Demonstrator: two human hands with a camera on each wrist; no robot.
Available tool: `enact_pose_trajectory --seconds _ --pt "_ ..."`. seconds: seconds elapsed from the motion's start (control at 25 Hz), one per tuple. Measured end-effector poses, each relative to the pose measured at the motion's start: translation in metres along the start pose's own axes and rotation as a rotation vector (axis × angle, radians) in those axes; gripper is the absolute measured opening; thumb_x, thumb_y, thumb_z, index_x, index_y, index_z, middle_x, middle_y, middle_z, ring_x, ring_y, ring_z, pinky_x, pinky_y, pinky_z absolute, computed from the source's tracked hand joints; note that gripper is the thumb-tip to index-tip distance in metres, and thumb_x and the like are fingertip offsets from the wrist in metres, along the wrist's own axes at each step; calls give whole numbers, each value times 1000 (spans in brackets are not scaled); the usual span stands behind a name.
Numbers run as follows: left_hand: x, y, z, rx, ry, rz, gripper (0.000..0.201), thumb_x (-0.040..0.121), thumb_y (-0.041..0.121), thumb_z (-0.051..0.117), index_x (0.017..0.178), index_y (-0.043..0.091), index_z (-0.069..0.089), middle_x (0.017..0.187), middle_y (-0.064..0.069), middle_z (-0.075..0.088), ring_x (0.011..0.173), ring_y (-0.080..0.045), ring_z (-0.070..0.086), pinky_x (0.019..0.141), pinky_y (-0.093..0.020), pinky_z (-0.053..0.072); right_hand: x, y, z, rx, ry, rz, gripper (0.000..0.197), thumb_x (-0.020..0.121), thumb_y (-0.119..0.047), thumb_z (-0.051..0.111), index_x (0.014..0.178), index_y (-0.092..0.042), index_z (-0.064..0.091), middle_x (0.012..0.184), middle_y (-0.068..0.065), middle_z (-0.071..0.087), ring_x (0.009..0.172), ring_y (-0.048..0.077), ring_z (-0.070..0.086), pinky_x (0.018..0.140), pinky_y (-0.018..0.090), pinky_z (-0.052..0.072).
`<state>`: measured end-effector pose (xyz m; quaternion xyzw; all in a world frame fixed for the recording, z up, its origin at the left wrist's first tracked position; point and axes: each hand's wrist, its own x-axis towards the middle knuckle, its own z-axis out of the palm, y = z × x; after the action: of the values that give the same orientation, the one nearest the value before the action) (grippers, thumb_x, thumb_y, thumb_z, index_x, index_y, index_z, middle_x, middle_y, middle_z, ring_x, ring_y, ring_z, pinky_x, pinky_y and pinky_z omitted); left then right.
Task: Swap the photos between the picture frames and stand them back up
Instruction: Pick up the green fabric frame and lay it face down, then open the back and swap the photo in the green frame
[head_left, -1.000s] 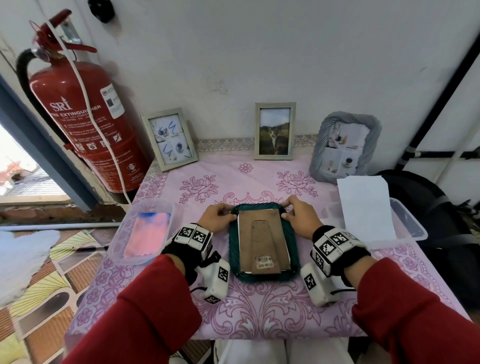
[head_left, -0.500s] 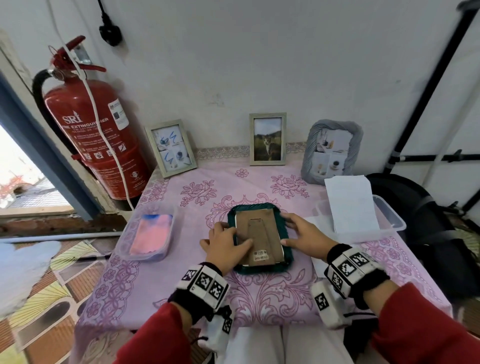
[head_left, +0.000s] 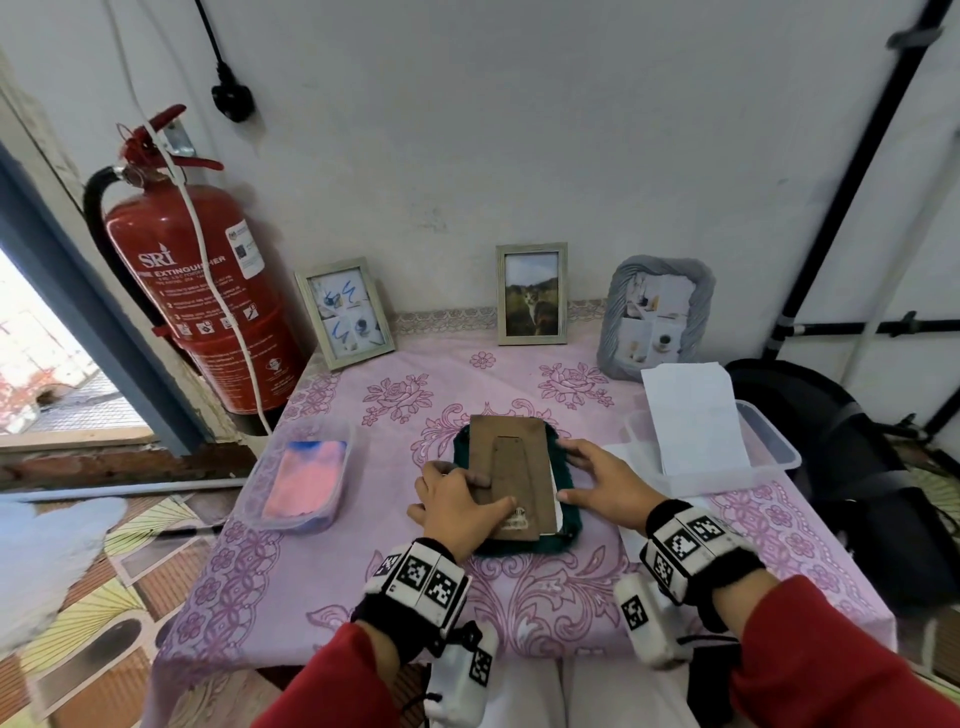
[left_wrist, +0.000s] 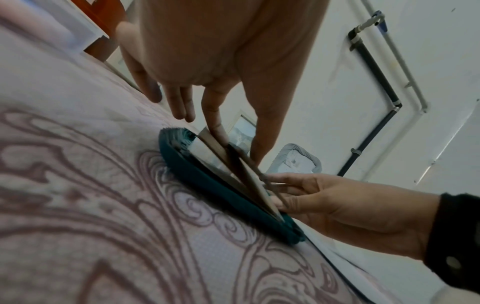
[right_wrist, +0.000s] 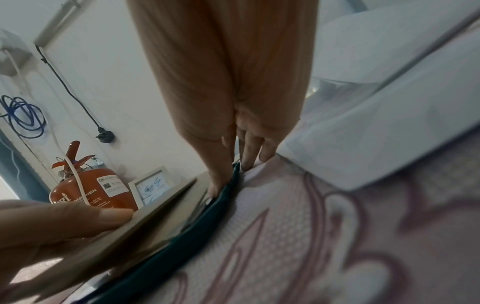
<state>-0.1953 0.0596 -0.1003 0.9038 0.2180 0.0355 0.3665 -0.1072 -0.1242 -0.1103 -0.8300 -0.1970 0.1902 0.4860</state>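
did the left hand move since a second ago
Yes. The left hand has come off the top left corner of the green frame and now lies nearer the person, fingers across the brown backing board.

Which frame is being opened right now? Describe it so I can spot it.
On the pink floral tablecloth, look at the middle, between both hands. The dark green frame lies face down, brown backing board up; the other three frames stand upright against the wall.
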Motion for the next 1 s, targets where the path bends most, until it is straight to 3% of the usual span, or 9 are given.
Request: enact_pose_trajectory --seconds 0.08,0.2,0.36,0.48,0.72,0.92,1.0 --pt "2 -3 -1 -94 -21 -2 38 68 38 78 94 22 56 115 0 44 113 -21 48 101 -38 38 -1 0 -1 -37 -6 -16 66 78 1 70 137 -8 41 143 10 42 136 21 38 114 33 30" --pt "1 -10 -6 -268 -18 9 40 69 24 80 98 12 56 114 -14 57 101 -25 60 89 -40 52 -2 -2 -2 -177 -7 -47 55 80 -3 69 131 -9 51 139 11 45 131 21 43 111 24 29" --pt "-2 -18 -17 -402 -16 59 59 69 14 81 118 14 47 108 -8 57 85 -12 60 67 -21 55 -2 -6 -1 -171 -14 -29 51 81 -2 66 130 -8 53 142 12 42 132 22 42 115 29 27" --pt "-2 -25 -25 -400 -5 58 73 69 12 81 132 12 43 107 -6 56 91 -19 60 77 -31 55 -3 -8 0 -149 -6 -12 47 84 -11 67 129 -10 55 143 11 41 132 21 41 115 33 26" --pt "1 -49 -41 -369 70 21 75 72 12 79 137 9 42 118 -17 57 99 -27 60 88 -42 53 -4 -9 -1 -176 -12 -13 46 85 -11 66 129 -12 54 142 10 41 132 20 40 115 31 26" --pt "2 -67 -51 -419 107 -57 76 75 6 75 140 4 36 124 -18 57 95 -21 56 86 -31 49 -5 -10 0 -170 -2 1 43 87 -10 63 129 -13 54 143 9 40 134 20 38 116 30 24" --pt "4 -74 -54 -438 108 -87 75 76 4 73 141 3 35 128 -17 55 101 -23 57 91 -32 49 -6 -10 0 -181 -6 0 44 87 -10 62 130 -13 54 143 10 40 134 20 38 116 31 24"
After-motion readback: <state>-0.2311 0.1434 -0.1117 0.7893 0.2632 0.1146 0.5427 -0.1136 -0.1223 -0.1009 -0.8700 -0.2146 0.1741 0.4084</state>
